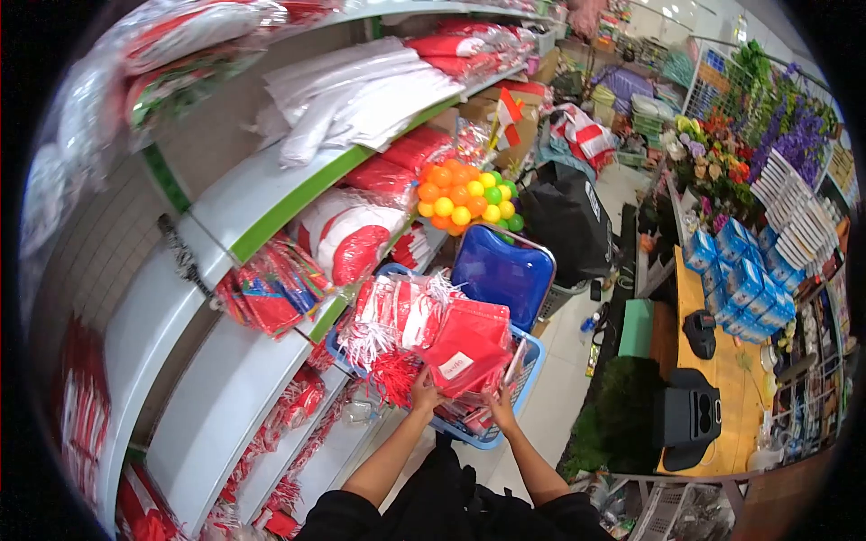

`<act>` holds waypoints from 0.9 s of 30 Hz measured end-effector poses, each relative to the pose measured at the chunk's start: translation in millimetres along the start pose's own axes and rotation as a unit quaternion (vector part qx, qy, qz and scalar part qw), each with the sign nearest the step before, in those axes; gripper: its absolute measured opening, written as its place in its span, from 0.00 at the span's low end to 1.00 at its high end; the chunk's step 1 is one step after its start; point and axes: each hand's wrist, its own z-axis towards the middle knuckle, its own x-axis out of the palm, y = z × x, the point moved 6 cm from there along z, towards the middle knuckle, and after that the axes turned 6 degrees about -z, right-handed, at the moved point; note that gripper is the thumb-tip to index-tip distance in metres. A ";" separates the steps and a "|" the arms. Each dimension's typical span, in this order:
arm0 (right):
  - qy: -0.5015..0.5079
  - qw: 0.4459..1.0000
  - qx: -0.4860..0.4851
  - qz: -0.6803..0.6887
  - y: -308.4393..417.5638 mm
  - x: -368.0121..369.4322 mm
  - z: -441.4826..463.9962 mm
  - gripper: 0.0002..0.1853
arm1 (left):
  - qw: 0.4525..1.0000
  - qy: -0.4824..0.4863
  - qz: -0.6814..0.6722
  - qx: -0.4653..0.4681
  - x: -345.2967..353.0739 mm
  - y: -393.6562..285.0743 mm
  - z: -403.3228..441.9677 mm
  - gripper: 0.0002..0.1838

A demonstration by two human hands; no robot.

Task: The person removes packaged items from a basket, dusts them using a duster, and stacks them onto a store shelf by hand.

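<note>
A red packet (462,359) with a white printed label lies over the blue plastic basket (532,370) in front of me. My left hand (425,395) grips its near left edge, with the fingers partly hidden. My right hand (498,408) is closed on the near right edge of the same packet. Red and white fringed bundles (383,316) fill the basket on the left, and a red tinsel-like tuft (391,379) sits beside my left hand. More red packaged goods show below the packet.
Metal shelves (271,216) with red and white packaged goods line the left. Beyond the basket stand a blue-seated stool (505,278) and orange, yellow and green balls (465,200). A wooden table (735,388) with blue boxes (744,288) is at right.
</note>
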 end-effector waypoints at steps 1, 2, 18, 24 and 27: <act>-0.023 0.988 0.077 0.130 19.5 -12.0 -5.4 0.37 | 0.999 0.048 -0.002 0.016 -2.5 -10.7 -7.5 0.39; -0.043 0.953 0.155 0.255 36.2 -18.3 -12.1 0.38 | 0.995 0.096 -0.004 0.033 -3.9 -22.3 -18.0 0.38; 0.265 0.909 -0.085 0.311 299.4 11.2 -54.7 0.19 | 0.939 0.201 -0.135 0.243 -130.0 -209.7 -218.0 0.33; 0.338 0.880 -0.166 0.289 392.6 79.7 -83.0 0.20 | 0.951 0.138 -0.059 0.269 -217.5 -244.3 -256.9 0.24; 0.393 0.861 -0.211 0.246 435.7 122.1 -99.6 0.20 | 0.922 0.047 -0.030 0.383 -237.3 -288.8 -319.0 0.22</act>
